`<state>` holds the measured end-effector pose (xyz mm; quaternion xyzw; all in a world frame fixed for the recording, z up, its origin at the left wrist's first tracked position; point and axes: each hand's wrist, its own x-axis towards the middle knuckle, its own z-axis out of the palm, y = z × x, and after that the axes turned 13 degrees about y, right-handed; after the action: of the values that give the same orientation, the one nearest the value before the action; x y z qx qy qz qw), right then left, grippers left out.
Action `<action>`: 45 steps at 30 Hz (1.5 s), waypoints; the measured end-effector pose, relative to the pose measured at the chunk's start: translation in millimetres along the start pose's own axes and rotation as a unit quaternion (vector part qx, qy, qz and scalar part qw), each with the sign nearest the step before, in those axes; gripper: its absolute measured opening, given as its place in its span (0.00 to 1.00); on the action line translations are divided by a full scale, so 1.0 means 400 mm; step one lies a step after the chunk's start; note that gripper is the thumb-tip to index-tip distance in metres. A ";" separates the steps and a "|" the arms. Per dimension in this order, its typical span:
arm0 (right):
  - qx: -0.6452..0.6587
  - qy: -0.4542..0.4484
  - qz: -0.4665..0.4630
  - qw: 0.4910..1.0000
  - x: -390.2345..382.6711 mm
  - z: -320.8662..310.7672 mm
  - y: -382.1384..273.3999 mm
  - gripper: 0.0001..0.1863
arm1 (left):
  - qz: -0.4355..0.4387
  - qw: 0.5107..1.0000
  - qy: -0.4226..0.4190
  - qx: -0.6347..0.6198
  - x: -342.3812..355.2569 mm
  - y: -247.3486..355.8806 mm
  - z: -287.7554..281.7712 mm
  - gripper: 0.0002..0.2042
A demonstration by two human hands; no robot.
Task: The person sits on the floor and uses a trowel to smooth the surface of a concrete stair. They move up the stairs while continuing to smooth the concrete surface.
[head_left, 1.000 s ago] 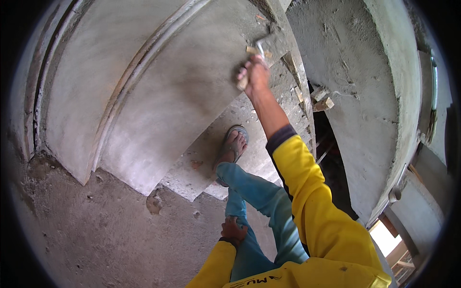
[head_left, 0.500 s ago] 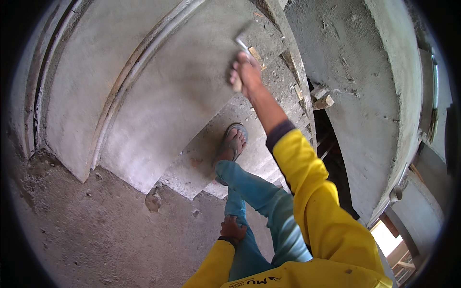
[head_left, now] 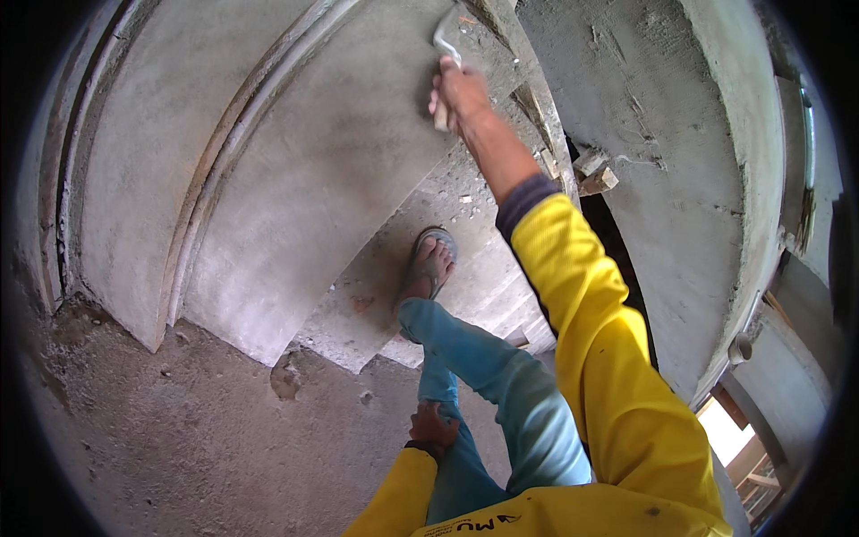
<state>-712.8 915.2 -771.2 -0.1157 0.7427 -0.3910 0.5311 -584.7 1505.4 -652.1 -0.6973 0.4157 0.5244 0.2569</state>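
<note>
My right hand (head_left: 459, 94) is closed around the pale handle of a trowel (head_left: 445, 40), reaching out along a grey concrete stair step (head_left: 340, 134). The trowel's bent metal neck points away from me; its blade is hard to make out against the grey surface at the step's far end. My left hand (head_left: 434, 424) lies against my bent left leg (head_left: 440, 385), in blue trousers, with no tool in it. My sandalled right foot (head_left: 432, 264) stands on the rougher step below.
Higher curved steps rise to the left, with a rounded edge (head_left: 215, 174) between them. A rough wall (head_left: 143, 430) runs along the lower left. Wood scraps (head_left: 598, 182) sit by the right edge, beside a dark gap. Beyond it curves a concrete wall (head_left: 658, 206).
My right hand and the trowel have moved farther away, toward the far end of the step. My left hand has stayed on my leg.
</note>
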 end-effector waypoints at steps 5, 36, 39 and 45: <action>0.133 0.105 0.068 0.983 -0.117 -0.109 0.083 0.12 | -0.010 1.000 -0.003 -0.011 0.001 0.006 -0.003 0.33; -0.323 0.021 -0.173 0.930 -0.098 -0.328 0.143 0.18 | 0.019 1.000 -0.019 -0.011 -0.017 -0.023 0.023 0.36; -0.205 0.064 -0.007 0.977 -0.176 -0.399 0.134 0.19 | 0.008 1.000 -0.030 0.004 -0.018 -0.019 0.024 0.37; -0.546 0.028 -0.294 0.784 -0.161 -0.473 0.057 0.19 | -0.001 1.000 -0.022 -0.008 -0.025 -0.035 0.029 0.37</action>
<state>-847.4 1054.9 -717.6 -0.5881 0.7768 -0.0601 0.2170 -579.9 1524.9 -647.5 -0.6879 0.4050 0.5429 0.2609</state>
